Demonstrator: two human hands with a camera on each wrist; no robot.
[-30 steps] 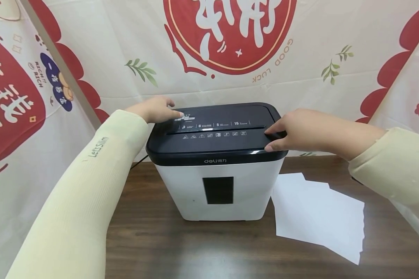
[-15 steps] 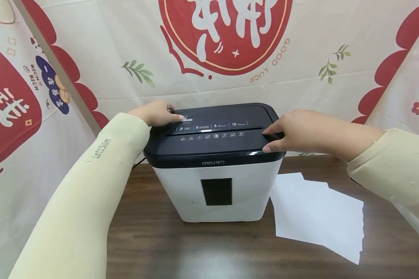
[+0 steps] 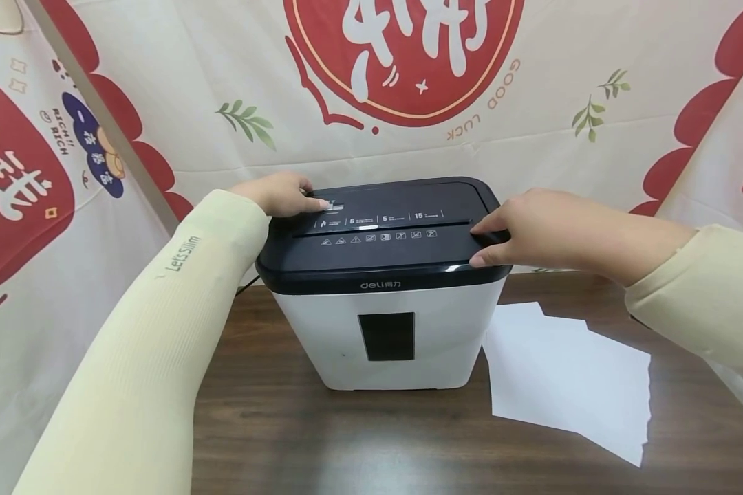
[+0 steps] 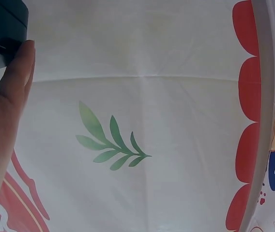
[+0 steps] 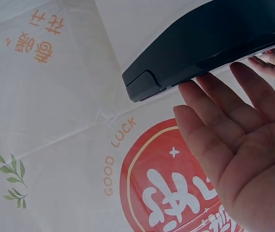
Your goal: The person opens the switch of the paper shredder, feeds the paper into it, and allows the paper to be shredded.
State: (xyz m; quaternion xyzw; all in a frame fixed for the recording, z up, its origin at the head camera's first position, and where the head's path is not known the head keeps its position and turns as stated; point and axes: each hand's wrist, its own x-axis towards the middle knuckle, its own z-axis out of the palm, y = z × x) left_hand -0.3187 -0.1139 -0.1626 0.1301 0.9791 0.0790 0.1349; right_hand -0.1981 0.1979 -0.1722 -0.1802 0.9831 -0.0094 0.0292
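Observation:
A paper shredder [image 3: 303, 330] with a white bin and a black lid [image 3: 378, 254] stands on the wooden table, with a slot running across its top. My left hand [image 3: 278, 194] rests on the lid's far left corner, one digit extended onto the small switch area [image 3: 336, 205]. In the left wrist view, straight fingers [image 4: 15, 72] of this hand meet the dark lid. My right hand [image 3: 541, 227] touches the lid's right end, thumb near the front edge. The right wrist view shows its fingers [image 5: 215, 104] outstretched, tips at the lid's edge.
Several white paper sheets [image 3: 566, 378] lie overlapping on the brown table [image 3: 378, 443], right of the shredder. A black cord [image 3: 248, 285] runs out at its left. Close behind hangs a printed white cloth [image 3: 408, 155] with red designs, and another cloth [image 3: 12, 344] hangs at the left.
The head view shifts slightly. Both hands stay in the same places on the shredder lid, and the papers have not moved.

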